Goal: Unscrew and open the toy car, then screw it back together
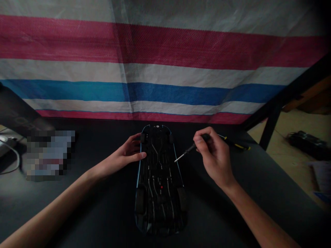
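A toy car (161,172) lies upside down on the black table, its dark underside and wheels facing up and a thin blue body edge showing along the sides. My left hand (130,151) grips the car's left side near the far end, thumb on the underside and the other fingers partly hidden beside it. In my right hand (216,155) is a screwdriver (190,149) with a dark handle and a thin metal shaft. Its tip points down and left, close to the car's right edge; whether it touches cannot be made out.
Behind my right hand lies a second tool with a black and yellow handle (236,143). A blurred-out object (51,155) and a grey cable (17,155) are at the left. A striped plastic sheet (165,69) hangs along the table's back edge, with a black metal frame (271,120) at right.
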Action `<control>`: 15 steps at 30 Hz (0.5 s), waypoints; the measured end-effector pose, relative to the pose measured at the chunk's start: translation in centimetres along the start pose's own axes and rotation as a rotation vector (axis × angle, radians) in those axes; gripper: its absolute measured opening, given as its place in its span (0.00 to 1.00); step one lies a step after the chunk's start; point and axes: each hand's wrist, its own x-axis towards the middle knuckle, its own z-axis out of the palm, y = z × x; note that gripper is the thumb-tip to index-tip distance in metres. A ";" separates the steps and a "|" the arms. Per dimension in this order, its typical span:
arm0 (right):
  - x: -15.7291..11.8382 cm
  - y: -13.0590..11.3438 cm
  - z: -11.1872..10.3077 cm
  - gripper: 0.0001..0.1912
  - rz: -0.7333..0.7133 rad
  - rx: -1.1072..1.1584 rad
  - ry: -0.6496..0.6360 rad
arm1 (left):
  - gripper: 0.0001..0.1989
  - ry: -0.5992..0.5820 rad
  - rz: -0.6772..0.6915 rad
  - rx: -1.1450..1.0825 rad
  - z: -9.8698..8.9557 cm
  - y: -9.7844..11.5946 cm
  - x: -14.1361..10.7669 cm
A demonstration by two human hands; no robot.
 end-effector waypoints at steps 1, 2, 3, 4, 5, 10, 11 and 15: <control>-0.1 -0.2 0.0 0.09 -0.022 -0.017 -0.010 | 0.40 -0.003 0.006 -0.004 0.0 0.0 0.0; -0.2 -0.3 0.0 0.08 -0.040 -0.034 -0.014 | 0.40 -0.007 0.010 -0.009 0.0 0.0 0.0; -0.3 -0.4 0.0 0.07 -0.054 -0.051 -0.013 | 0.39 -0.009 0.011 -0.012 0.0 0.0 0.0; -0.3 -0.5 -0.1 0.07 -0.066 -0.069 -0.011 | 0.39 -0.008 0.009 -0.013 0.0 0.0 0.0; -0.3 -0.5 -0.1 0.07 -0.076 -0.087 -0.008 | 0.39 -0.005 0.005 -0.011 0.0 0.0 -0.1; -0.2 -0.7 -0.5 0.06 -0.130 -0.184 -0.020 | 0.38 0.003 0.003 0.000 0.1 0.2 -0.1; -0.1 -0.8 -0.6 0.05 -0.137 -0.195 -0.035 | 0.38 0.000 0.005 0.001 0.1 0.1 -0.1; 0.1 -1.5 -0.8 0.05 -0.155 -0.239 -0.083 | 0.39 -0.010 0.011 0.007 0.0 -0.1 0.0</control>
